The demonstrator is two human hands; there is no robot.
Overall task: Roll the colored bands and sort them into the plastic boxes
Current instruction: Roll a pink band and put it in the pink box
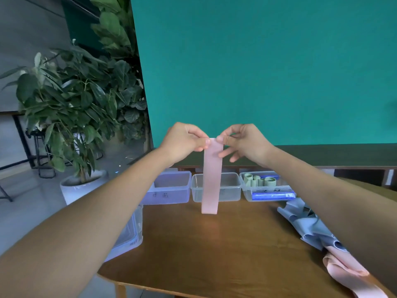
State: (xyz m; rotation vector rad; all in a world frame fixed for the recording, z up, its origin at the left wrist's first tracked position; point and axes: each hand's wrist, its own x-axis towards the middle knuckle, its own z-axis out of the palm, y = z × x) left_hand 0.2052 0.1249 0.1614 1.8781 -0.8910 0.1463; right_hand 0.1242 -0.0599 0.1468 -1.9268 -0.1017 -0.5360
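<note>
A pink band (211,179) hangs straight down above the wooden table (204,244). My left hand (184,143) pinches its top left corner and my right hand (245,143) pinches its top right corner, both raised in front of me. Behind the band stand three clear plastic boxes in a row: the left box (171,188) and the middle box (229,188) show nothing inside, and the right box (266,188) holds several rolled green bands (260,180). Loose grey-blue bands (309,226) and pink bands (348,272) lie heaped at the table's right, partly under my right forearm.
Clear box lids (129,235) are stacked at the table's left edge, under my left forearm. A potted plant in a white pot (79,186) stands on the floor to the left. A teal screen (268,72) rises behind the table.
</note>
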